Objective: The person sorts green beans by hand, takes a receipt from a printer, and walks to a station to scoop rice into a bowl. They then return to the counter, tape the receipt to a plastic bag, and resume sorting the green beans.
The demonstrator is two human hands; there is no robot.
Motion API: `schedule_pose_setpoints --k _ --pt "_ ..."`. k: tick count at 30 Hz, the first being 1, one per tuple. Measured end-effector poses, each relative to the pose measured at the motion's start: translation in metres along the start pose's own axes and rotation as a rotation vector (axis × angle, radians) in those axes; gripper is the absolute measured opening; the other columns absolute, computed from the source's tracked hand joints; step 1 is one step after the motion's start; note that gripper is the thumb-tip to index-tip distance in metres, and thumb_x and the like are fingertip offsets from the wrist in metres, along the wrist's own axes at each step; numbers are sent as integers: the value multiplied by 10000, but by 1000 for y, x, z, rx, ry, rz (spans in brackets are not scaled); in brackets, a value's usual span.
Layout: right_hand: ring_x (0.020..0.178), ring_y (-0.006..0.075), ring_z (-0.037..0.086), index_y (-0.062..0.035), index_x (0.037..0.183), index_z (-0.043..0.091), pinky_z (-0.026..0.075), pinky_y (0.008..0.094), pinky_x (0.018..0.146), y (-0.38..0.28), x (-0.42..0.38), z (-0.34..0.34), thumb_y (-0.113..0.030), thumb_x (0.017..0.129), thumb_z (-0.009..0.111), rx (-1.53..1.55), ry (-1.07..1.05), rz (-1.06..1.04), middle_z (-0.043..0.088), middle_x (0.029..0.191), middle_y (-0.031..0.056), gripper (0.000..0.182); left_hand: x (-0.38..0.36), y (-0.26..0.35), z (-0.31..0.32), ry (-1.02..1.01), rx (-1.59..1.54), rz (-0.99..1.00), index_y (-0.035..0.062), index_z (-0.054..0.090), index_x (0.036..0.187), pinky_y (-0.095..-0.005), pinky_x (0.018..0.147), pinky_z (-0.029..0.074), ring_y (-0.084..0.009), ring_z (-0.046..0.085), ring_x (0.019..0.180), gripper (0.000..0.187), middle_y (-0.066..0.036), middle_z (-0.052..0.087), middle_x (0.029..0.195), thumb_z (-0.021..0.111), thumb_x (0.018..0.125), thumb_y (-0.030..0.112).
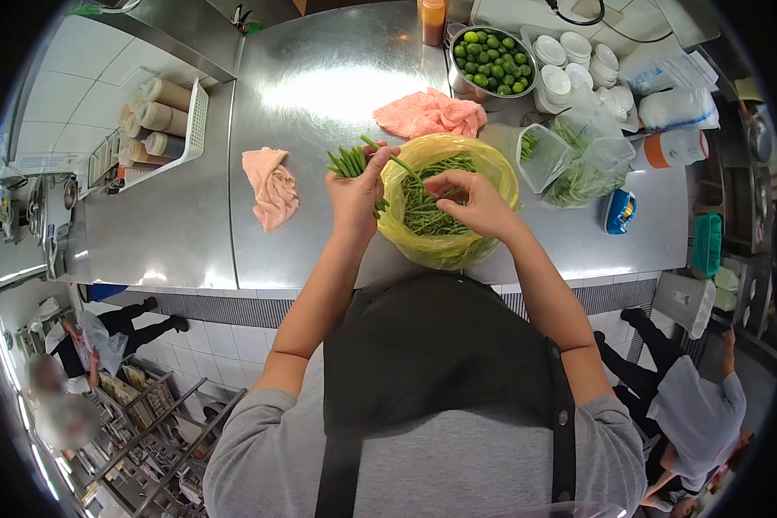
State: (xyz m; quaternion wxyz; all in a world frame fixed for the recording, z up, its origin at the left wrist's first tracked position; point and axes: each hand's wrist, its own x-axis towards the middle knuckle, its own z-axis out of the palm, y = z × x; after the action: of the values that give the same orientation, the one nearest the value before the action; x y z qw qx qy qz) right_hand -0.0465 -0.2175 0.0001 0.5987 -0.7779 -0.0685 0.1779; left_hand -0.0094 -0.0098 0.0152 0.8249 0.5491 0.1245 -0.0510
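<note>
My left hand (360, 192) is closed round a bunch of green beans (349, 162), over the left rim of a yellow plastic bag (494, 160). One longer green bean (399, 161) slants out from under my left thumb towards my right hand (473, 203). That hand hovers above the bag, fingers curved, with a gap showing between thumb and index finger. The bean's lower end lies close to the right fingertips; whether they touch is hard to see. Inside the open bag is a heap of green beans (432, 211).
Pink cloths (432, 114) lie behind and left of the bag on the steel counter (319, 104). A bowl of limes (492, 62), clear bags of greens (589, 164), white dishes (570, 52) and a blue packet (619, 211) stand right. People are behind on both sides.
</note>
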Motion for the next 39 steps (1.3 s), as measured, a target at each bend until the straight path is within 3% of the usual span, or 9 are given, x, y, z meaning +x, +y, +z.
schedule_pose_setpoints --k 5,7,14,20,22,27,31,34,39 --pt "931 110 648 6 1038 708 528 270 817 -11 4 11 -70 897 718 40 129 118 693 1018 49 161 1 0 7 0 -32 -36 -20 641 1061 -192 416 293 -24 401 474 179 -142 727 969 712 922 68" --pt "870 92 640 13 1023 710 517 240 789 -8 7 10 -46 886 733 140 242 -149 693 958 41 151 2 -2 7 -3 -59 -52 -20 635 1076 -191 417 295 -26 398 478 189 -140 725 972 707 926 70" --pt "763 90 588 -5 915 739 454 263 679 -25 7 -3 -28 841 765 340 138 -276 683 877 18 82 4 -6 7 -154 -254 -343 -32 625 1169 -189 458 331 -31 432 545 260 -87 687 946 662 961 119" --pt "782 134 623 -1 923 748 481 283 711 -4 12 -5 -48 833 763 -17 -33 -152 680 845 51 102 4 -7 -6 -286 22 -392 -50 634 1220 -187 482 336 -33 441 562 327 -83 690 914 684 939 109" --pt "762 194 635 -3 939 749 491 320 734 18 21 -4 -69 814 765 -219 308 -112 683 815 80 143 3 -6 -8 -290 15 -405 -52 636 1210 -189 485 342 -35 433 558 321 -94 702 906 683 937 112" --pt "937 324 629 -22 907 760 501 412 838 39 20 3 -17 805 673 -684 411 -187 646 952 137 135 0 -5 -16 -269 -84 -443 -27 634 1117 -195 476 329 -49 424 544 239 -8 581 740 670 948 138" --pt "1001 328 610 -34 979 744 494 418 887 32 21 21 10 798 673 -519 36 -212 620 982 142 199 0 -8 -18 -244 -116 -461 56 578 900 -211 455 317 -63 420 515 194 44 395 641 656 978 216" --pt "996 339 614 -34 942 722 502 433 908 31 23 34 -29 788 687 -522 -96 -244 627 952 142 158 -6 -10 -10 -183 -88 -412 88 575 800 -223 450 346 -73 449 495 283 38 478 629 706 953 286" --pt "949 352 631 -28 942 687 507 453 882 24 23 34 -60 776 709 -520 -144 -131 646 926 151 170 -12 -11 -2 -146 9 -385 52 617 925 -210 453 335 -63 461 521 251 1 557 692 694 962 288"
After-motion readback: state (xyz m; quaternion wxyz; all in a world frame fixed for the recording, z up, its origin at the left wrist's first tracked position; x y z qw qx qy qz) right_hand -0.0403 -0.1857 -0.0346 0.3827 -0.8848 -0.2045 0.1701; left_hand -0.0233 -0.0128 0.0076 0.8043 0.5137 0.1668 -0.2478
